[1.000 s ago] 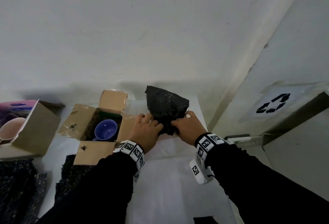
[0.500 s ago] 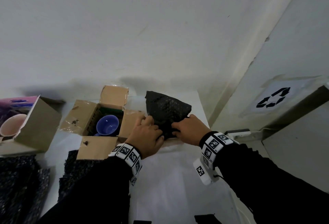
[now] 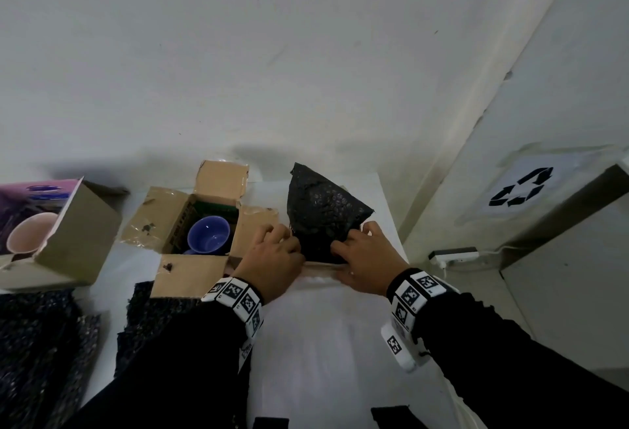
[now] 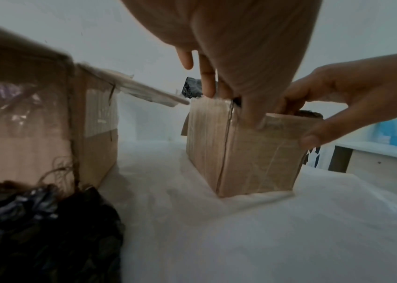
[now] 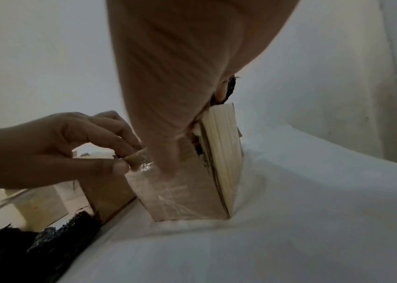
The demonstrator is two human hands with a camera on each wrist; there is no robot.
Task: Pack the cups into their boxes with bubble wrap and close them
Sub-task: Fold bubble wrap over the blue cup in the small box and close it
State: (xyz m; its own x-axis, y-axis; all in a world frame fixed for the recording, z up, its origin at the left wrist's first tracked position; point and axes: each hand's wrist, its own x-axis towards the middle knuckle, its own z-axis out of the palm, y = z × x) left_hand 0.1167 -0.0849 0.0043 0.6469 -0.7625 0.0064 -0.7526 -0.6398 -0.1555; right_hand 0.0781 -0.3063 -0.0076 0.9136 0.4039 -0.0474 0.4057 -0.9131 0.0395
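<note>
White walls meet in a corner behind a tabletop (image 3: 326, 333) covered with white sheeting. We note a small cardboard box (image 4: 241, 151) near the far right corner of the tabletop, its sides wrapped in clear tape. A black bundle of bubble wrap (image 3: 320, 217) sticks up out of its open top, rising to a point. We cannot tell whether a cup is inside the bundle.

Our left hand (image 3: 270, 258) is at the near left side of this box, fingers curled over the rim against the wrap, thumb on the outer face; the grip is clamped on the box edge. Our right hand (image 3: 366, 260) is at the near right side, fingers hooked inside the rim on the wrap, thumb outside on the cardboard; its grip is likewise clamped on the box.

Just left of it stands a second box (image 3: 185, 224) with all flaps open, and a blue cup (image 3: 208, 235) sits inside it, mouth up. At the far left edge a third box (image 3: 68, 234) lies tipped on its side, with a pink cup (image 3: 29, 236) showing in its opening. Loose black bubble wrap sheets (image 3: 44, 343) lie along the near left edge.
</note>
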